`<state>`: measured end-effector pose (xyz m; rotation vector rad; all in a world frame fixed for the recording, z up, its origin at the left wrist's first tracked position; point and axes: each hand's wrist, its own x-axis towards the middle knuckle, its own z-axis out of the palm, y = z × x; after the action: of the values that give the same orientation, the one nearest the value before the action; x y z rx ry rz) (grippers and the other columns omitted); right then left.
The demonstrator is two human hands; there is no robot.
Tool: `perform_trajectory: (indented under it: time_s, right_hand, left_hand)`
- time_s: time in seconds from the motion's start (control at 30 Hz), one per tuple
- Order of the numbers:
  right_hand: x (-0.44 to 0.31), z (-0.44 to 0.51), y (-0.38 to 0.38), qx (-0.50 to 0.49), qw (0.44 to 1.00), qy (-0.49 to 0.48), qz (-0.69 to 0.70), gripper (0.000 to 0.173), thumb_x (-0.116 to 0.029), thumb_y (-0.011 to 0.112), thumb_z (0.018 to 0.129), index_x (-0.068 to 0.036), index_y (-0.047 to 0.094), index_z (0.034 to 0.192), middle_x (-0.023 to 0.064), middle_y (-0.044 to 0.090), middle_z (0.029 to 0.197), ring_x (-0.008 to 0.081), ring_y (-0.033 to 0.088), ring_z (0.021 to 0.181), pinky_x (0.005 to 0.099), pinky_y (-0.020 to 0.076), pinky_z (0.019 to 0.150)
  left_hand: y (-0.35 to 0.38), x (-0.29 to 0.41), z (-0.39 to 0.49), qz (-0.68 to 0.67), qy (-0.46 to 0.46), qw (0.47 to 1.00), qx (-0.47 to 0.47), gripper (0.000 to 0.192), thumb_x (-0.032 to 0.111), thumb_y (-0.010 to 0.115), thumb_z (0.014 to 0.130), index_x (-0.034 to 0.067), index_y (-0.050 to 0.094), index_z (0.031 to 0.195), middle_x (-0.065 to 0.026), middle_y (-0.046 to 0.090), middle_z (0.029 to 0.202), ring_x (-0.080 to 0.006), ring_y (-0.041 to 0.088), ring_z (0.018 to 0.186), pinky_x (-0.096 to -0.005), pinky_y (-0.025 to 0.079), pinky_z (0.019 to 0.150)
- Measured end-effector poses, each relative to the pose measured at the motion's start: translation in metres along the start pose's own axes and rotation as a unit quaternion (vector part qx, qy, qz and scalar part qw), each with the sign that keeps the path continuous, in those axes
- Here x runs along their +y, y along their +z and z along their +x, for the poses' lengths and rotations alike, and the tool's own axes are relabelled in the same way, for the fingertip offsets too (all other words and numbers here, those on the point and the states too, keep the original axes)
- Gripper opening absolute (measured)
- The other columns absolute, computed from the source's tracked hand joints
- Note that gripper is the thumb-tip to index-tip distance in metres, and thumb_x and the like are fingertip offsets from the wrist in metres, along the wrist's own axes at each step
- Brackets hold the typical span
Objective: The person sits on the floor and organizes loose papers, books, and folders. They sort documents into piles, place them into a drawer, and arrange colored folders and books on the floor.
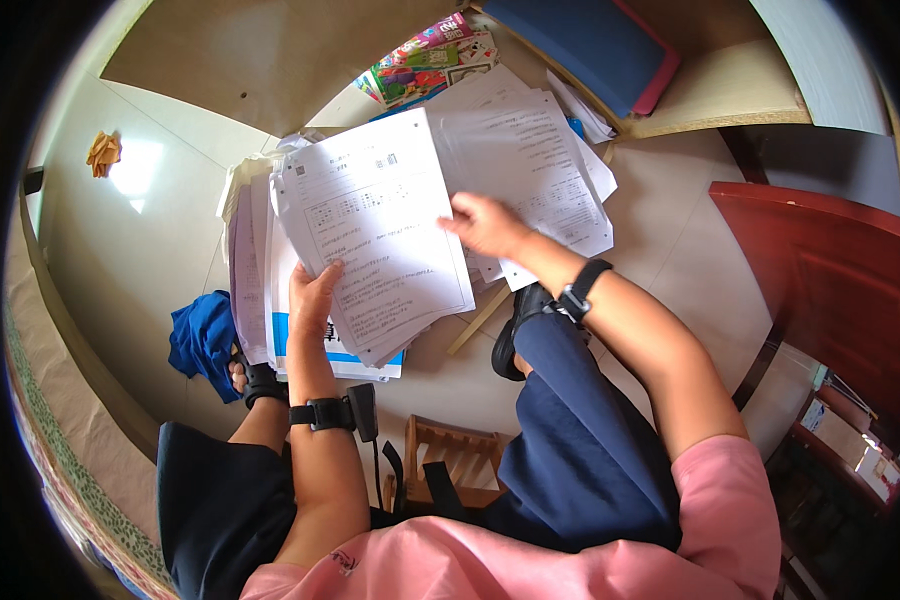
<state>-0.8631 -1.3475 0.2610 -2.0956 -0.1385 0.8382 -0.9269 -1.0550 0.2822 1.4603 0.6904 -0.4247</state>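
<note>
My left hand [316,289] grips a stack of printed paper sheets [382,232] at its left edge, thumb on top. At the right edge of that stack is my right hand [484,223], its fingers slightly blurred; whether it touches the sheets is unclear. Under and beyond it, more printed sheets [529,150] lie fanned out on a pile. Beneath the left stack are a blue-and-white booklet [375,366] and a pile of lilac-tinted papers [247,262]. Colourful printed booklets [427,64] lie behind the papers, partly covered.
A blue cloth [204,334] lies by my left foot, and a crumpled orange cloth or paper [104,154] is on the tiled floor. An open wooden cabinet [727,82] holds a blue-and-pink item [585,45]. A wooden strip [482,321], a small wooden stool [454,457] and a red wooden panel [825,277] are nearby.
</note>
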Motion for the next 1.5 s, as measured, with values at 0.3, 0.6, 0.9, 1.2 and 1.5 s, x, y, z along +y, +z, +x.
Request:
perform_trajectory:
  time_s: [0.3, 0.6, 0.9, 1.2, 1.5]
  right_hand:
    - [0.102, -0.080, -0.097, 0.279, 0.871, 0.374, -0.152, 0.076, -0.033, 0.078, 0.068, 0.000, 0.043, 0.126, 0.0223, 0.052, 0.123, 0.0343, 0.053, 0.112, 0.0400, 0.0444, 0.092]
    - [0.141, -0.107, -0.115, 0.203, 0.904, 0.181, 0.328, 0.013, -0.008, 0.060, 0.083, 0.001, 0.061, 0.092, 0.0040, 0.064, 0.082, 0.0114, 0.059, 0.073, 0.0246, 0.0466, 0.069]
    - [0.046, -0.104, -0.200, 0.243, 0.970, 0.030, 0.000, 0.011, 0.002, 0.046, 0.076, -0.001, 0.057, 0.075, 0.0019, 0.058, 0.072, 0.0111, 0.054, 0.072, 0.0247, 0.0438, 0.068]
    - [-0.109, 0.016, -0.121, -0.086, 0.933, -0.263, -0.228, 0.006, -0.009, 0.051, 0.075, -0.003, 0.051, 0.074, 0.0125, 0.052, 0.065, 0.0236, 0.049, 0.059, 0.0384, 0.0393, 0.056]
    - [-0.127, 0.058, 0.090, 0.177, 0.819, -0.399, -0.373, 0.017, -0.022, 0.053, 0.079, -0.014, 0.062, 0.091, 0.0084, 0.063, 0.099, 0.0250, 0.057, 0.097, 0.0449, 0.0414, 0.084]
  left_hand:
    - [-0.025, -0.014, 0.009, -0.020, 0.015, 0.998, 0.050, 0.032, 0.004, 0.055, 0.075, -0.001, 0.059, 0.107, -0.0097, 0.064, 0.095, -0.0193, 0.059, 0.083, -0.0307, 0.047, 0.078]
    - [-0.029, -0.012, 0.011, -0.005, 0.021, 0.999, 0.039, 0.033, 0.003, 0.052, 0.074, -0.002, 0.060, 0.106, -0.0105, 0.065, 0.097, -0.0199, 0.059, 0.087, -0.0302, 0.045, 0.081]
    - [-0.028, -0.008, 0.009, -0.002, 0.028, 0.999, 0.035, 0.036, 0.003, 0.051, 0.073, -0.002, 0.060, 0.107, -0.0096, 0.064, 0.098, -0.0200, 0.058, 0.089, -0.0295, 0.044, 0.084]
    - [-0.030, -0.006, 0.010, 0.030, 0.016, 0.999, 0.024, 0.036, 0.003, 0.049, 0.070, -0.002, 0.061, 0.104, -0.0089, 0.064, 0.095, -0.0196, 0.057, 0.087, -0.0290, 0.045, 0.079]
    - [-0.034, -0.002, 0.009, -0.139, -0.065, 0.988, -0.021, 0.035, 0.025, 0.058, 0.085, -0.001, 0.058, 0.108, -0.0096, 0.063, 0.095, -0.0191, 0.059, 0.087, -0.0284, 0.046, 0.075]
